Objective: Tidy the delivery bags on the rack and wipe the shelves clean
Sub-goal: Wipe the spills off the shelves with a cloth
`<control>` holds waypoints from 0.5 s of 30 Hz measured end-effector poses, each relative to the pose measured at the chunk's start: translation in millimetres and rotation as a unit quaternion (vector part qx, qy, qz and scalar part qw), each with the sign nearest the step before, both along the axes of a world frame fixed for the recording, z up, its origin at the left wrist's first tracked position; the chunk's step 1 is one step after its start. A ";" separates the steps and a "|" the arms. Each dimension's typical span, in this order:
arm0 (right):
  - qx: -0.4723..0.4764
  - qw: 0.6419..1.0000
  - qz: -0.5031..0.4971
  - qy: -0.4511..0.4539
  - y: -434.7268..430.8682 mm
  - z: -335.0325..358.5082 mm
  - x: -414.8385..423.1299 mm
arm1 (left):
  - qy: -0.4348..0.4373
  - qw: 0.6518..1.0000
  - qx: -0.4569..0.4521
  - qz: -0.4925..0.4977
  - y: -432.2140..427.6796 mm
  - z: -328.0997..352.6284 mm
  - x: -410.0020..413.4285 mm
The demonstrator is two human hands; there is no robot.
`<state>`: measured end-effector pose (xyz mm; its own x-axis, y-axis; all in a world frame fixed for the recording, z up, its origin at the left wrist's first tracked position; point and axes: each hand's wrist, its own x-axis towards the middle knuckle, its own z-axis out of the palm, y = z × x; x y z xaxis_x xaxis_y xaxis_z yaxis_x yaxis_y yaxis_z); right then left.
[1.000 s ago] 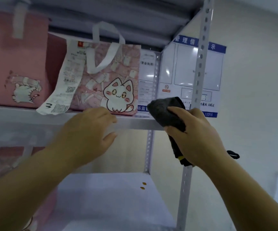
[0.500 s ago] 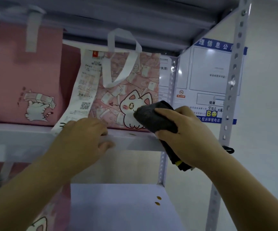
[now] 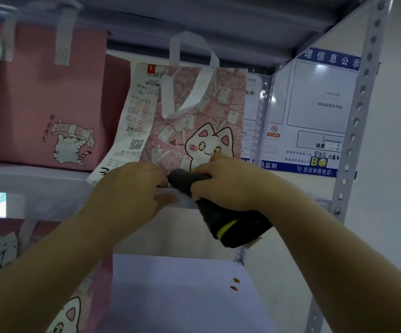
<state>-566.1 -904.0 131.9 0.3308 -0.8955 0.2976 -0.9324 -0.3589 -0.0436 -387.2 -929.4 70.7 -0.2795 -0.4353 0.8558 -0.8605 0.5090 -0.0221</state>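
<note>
A pink cat-print delivery bag (image 3: 194, 111) with white handles stands on the white upper shelf (image 3: 26, 179), a long receipt (image 3: 137, 121) hanging down its left side. A larger plain pink bag (image 3: 41, 97) stands to its left. My right hand (image 3: 230, 183) grips a dark grey cloth (image 3: 228, 227) and holds it against the shelf's front edge, right at the foot of the cat bag. My left hand (image 3: 125, 195) holds the same edge just to the left, fingers on top and thumb under the lip, next to the cloth.
The lower shelf (image 3: 182, 292) carries two small orange specks (image 3: 235, 283) near its right side. Another cat bag (image 3: 67, 316) sits at the lower left. A perforated metal post (image 3: 355, 121) bounds the rack on the right, with a blue-and-white notice board (image 3: 314, 111) behind.
My right hand has carried the cloth left along the shelf edge until it meets my left hand in front of the cat bag. The view has moved closer and to the right.
</note>
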 end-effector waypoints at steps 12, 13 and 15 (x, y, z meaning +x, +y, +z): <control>-0.051 0.993 -0.056 0.087 7.3 8.2 -8.0 | 0.029 1.000 0.006 0.000 0.8 -2.1 -1.1; -0.051 0.995 -0.045 0.079 5.0 6.2 -6.3 | 0.029 1.000 0.009 0.002 1.1 -1.8 -1.4; -0.050 0.996 -0.031 0.065 3.5 2.7 -7.5 | 0.031 0.999 0.011 0.005 1.7 -0.8 -1.4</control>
<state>-573.6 -900.4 134.6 0.3170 -0.8832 0.3457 -0.9484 -0.2967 0.1116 -388.6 -927.7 69.9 -0.2218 -0.4565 0.8616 -0.8647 0.5005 0.0425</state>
